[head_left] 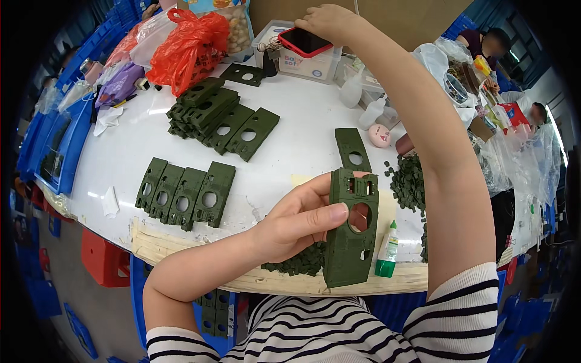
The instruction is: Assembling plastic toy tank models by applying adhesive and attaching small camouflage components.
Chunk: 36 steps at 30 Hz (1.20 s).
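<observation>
Fingers, left: the left hand has its thumb laid across the front face of a dark green plastic hull plate and its fingers curled behind the left edge, clamped on the plate.
Fingers, right: the right hand is stretched far forward, its fingers lying loosely spread on a phone in a red case; they rest on it rather than grip it.
Held plate: upright, above the near edge of the worktop, its round hole just right of the thumb tip and two small square openings near its top.
Step in hand: seemingly a pause in assembly, with one hand keeping the plate ready and the other busy at the phone.
Next move calls for: in my judgement, the right hand coming back to the near edge, where a small glue bottle with a green base stands just right of the plate and heaps of small green pieces lie on either side of it.
Phone: on a white box at the far edge of the worktop.
Other plates: a row of four to the left, a fanned stack farther back, a single one beyond the held plate.
Far left corner: a knotted red bag.
</observation>
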Tool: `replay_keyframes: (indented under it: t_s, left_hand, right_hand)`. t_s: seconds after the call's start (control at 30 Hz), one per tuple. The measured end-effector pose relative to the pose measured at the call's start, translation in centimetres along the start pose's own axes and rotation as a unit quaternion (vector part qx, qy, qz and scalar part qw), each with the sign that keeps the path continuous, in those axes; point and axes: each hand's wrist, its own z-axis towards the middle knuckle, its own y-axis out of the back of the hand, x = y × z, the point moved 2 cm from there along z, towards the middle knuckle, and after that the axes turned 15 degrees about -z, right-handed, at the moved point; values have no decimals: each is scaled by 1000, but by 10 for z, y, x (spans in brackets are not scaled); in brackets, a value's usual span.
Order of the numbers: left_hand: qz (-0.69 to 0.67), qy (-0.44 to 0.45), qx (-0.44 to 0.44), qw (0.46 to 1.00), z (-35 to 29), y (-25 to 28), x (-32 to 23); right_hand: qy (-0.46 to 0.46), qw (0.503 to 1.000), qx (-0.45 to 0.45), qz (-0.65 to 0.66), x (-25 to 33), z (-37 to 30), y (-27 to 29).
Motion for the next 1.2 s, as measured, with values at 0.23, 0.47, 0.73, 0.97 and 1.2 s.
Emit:
replay_keyframes:
  t_s: [0.23,0.47,0.73,0.97,1.2]
  left_hand:
    - [2,3,-4,1000,-1,0,-1]
    - [-3,-4,-5,1000,1,-1,-1]
    - [9,-8,-18,1000,-4,1,0]
    - [18,10,-18,1000,-1,-2,5]
    - [29,11,-37,999,-2,0,7]
  right_hand:
    - [20,999,2,-28,-3,4,7]
    - [-73,996,35,28,5,-26,2]
    - [-55,941,55,329,39,-153,142]
    - [-163,787,361,473,34,-304,119]
    - [-288,782,402,380,52,-357,84]
